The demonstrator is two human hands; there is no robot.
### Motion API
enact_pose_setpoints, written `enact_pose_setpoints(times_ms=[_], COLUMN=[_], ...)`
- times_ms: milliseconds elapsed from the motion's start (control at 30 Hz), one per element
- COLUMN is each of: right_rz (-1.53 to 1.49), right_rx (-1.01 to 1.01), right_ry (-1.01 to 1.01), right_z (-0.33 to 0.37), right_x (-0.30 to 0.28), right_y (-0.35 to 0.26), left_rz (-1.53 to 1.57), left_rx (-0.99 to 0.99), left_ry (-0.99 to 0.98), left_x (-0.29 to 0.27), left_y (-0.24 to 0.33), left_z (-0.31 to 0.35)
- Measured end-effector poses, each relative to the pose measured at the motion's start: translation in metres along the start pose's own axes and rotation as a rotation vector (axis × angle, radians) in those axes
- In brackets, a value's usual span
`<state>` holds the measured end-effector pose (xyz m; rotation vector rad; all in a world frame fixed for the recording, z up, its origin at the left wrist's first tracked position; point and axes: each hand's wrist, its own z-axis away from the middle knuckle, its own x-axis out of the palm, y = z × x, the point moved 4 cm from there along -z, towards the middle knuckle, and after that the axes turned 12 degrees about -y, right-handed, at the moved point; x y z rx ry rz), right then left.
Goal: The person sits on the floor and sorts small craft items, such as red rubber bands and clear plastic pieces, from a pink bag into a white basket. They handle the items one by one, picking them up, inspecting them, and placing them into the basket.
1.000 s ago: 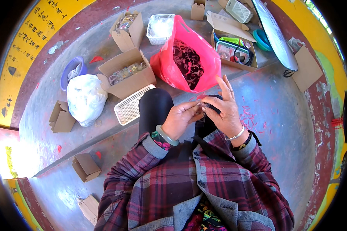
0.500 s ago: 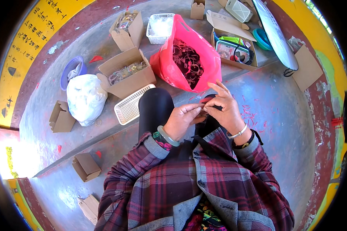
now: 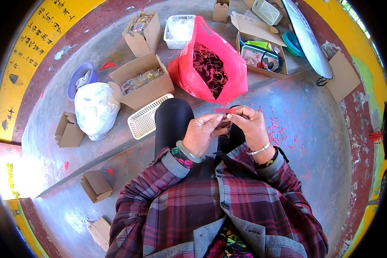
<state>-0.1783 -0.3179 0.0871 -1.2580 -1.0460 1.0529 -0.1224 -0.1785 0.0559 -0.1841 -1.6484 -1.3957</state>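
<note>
Above my knees, my left hand (image 3: 202, 133) and my right hand (image 3: 250, 129) meet with their fingertips pinched close together. A small flat red strip (image 3: 223, 110) sticks out at the top of the right hand's fingers, its kind too small to tell. Whatever lies in my left thumb and fingers is hidden by the fingertips. Just beyond the hands stands a large pink-red plastic bag (image 3: 185, 71), wide at the mouth. Inside it is a heap of thin, looped dark and pink pieces (image 3: 209, 71).
Left of the bag are a cardboard box (image 3: 146, 92) of small items, a white basket (image 3: 142, 122), a white plastic bag (image 3: 96, 109) and a purple basin (image 3: 75, 79). Another filled box (image 3: 262, 60) stands far right. Red scraps (image 3: 278, 131) litter the floor right of my knees.
My right hand has drawn its spread fingers in and turned over the pinch. The red strip now shows more, lying crosswise above the fingertips. My left hand has barely moved.
</note>
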Motion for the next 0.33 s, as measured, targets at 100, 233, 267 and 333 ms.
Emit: enact_pose_setpoints(times_ms=[100, 233, 267, 333], right_rz=[0.045, -0.066, -0.078, -0.100], right_rx=[-0.068, -0.137, -0.137, -0.134], right_ry=[0.014, 0.009, 0.003, -0.004], right_z=[0.0007, 0.0008, 0.0004, -0.0002], right_x=[-0.0004, 0.0027, 0.0036, 0.0043], right_y=[0.0032, 0.0016, 0.0022, 0.0056], left_rz=[0.005, 0.031, 0.046, 0.078], left_rx=[0.000, -0.028, -0.036, -0.060], left_ry=[-0.015, -0.046, -0.054, -0.090], left_x=[0.0017, 0.0006, -0.0005, -0.0001], left_y=[0.0016, 0.0023, 0.0023, 0.0054], left_z=[0.0005, 0.0000, 0.0001, -0.0010])
